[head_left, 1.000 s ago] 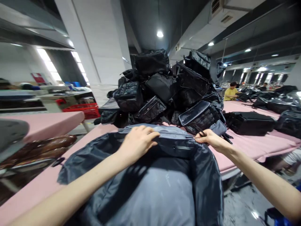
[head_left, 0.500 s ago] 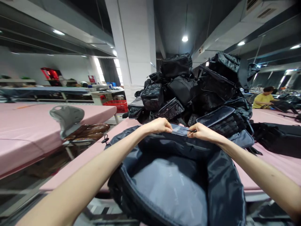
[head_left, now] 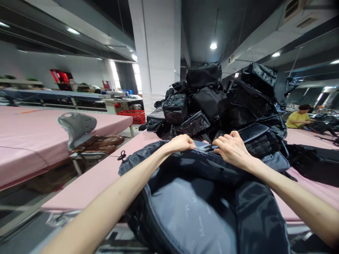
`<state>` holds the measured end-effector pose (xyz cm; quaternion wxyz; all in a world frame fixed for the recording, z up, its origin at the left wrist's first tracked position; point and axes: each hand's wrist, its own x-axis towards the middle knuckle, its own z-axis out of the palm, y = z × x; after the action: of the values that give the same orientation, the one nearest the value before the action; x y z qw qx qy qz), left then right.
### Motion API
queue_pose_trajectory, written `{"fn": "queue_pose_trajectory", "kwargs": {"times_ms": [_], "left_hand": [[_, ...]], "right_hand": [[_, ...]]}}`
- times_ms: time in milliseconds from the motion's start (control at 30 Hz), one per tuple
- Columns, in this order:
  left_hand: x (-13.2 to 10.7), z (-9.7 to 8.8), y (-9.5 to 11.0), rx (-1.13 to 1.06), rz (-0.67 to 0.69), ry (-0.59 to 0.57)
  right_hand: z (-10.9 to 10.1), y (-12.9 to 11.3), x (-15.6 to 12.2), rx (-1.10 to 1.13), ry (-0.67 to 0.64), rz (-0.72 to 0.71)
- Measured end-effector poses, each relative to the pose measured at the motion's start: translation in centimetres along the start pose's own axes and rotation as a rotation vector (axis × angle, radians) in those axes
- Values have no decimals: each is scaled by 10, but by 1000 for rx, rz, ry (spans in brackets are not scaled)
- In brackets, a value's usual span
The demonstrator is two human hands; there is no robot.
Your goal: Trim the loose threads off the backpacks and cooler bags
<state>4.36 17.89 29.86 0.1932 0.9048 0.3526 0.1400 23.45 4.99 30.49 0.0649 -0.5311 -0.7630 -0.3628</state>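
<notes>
A dark blue-grey backpack [head_left: 201, 208] lies open in front of me on the pink table [head_left: 92, 183], its grey lining facing up. My left hand [head_left: 181, 143] is closed on the bag's far top edge. My right hand [head_left: 233, 148] grips the same edge a little to the right, fingers curled over a small dark part that may be a zipper pull. Both hands sit close together at the far rim.
A tall pile of black bags [head_left: 219, 98] rises just behind the backpack. Another pink table [head_left: 31, 137] stands at the left with a grey chair back [head_left: 76, 125] beside it. A red crate [head_left: 134, 116] and a person in yellow [head_left: 298, 118] are farther off.
My right hand has shifted left along the bag's edge and curled over it. The left hand stays gripping the rim. The view has turned slightly left.
</notes>
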Motion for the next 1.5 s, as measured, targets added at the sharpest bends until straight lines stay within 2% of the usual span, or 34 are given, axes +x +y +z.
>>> {"fn": "queue_pose_trajectory", "kwargs": {"times_ms": [133,267,567,633,733,767,933,1033,1133,1233,1367,1500], "left_hand": [[-1,0,1,14,-22,2],[-2,2,1,42,-13,19],[-11,9,-3,54,83,116],[-19,13,3,80,137,204],[-32,25,16,138,200,419],[-36,30,21,139,216,449],[-43,49,32,108,314,363],[-40,55,35,156,312,397],[-37,58,40,185,236,450],[-37,60,46,156,174,459],[-37,58,47,62,187,419],[-36,53,42,-18,182,367]], "right_hand": [[-8,-1,-2,-73,28,-76],[-11,1,-5,-41,17,-118],[6,6,3,309,-82,37],[7,4,5,289,-81,29],[5,2,4,253,-60,11],[5,2,3,242,-53,8],[-1,10,-11,249,-13,31],[-6,14,-22,210,30,31],[-11,12,-26,95,36,-23],[-14,6,-24,4,6,-57],[-16,4,-22,-20,-25,-49],[-17,14,-29,105,2,70]]}}
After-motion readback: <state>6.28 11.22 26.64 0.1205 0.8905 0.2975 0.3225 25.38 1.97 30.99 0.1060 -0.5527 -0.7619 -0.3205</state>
